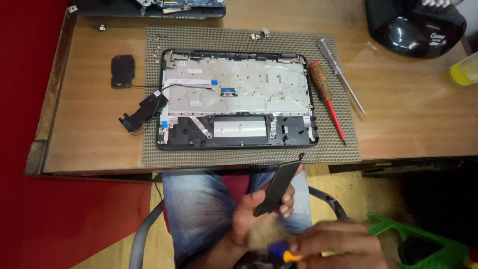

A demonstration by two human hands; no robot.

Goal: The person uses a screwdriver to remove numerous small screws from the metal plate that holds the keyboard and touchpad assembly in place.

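A wide brown wooden table point(408, 114) filled the far half of the view, with red floor on the left. On it lay a grey-brown woven mat point(249, 157), and on the mat rested an opened black laptop base with a silver metal inner plate point(236, 97), its flat cables and a small blue connector exposed. A glossy black rounded object point(416, 25) stood at the far right corner of the table. Just right of the laptop base lay a screwdriver with a worn brown and red handle point(326, 97), and beside that, farther right, a screwdriver with a clear handle point(341, 74). A black speaker part on a thin wire point(142, 112) sat at the left edge of the base, with a small black square part point(122, 70) farther left on the bare wood.

Near the viewer, below the table edge and over the person's jeans, the left hand point(251, 211) grasped a thin flat black plastic panel point(279, 187), fingers wrapped on its lower end, the panel tilted upward to the right. The right hand point(338, 244), blurred, was clenched around a brush with a blue and orange handle point(279, 249), its pale bristles touching the left hand. A green plastic object point(423, 241) lay at the near right.
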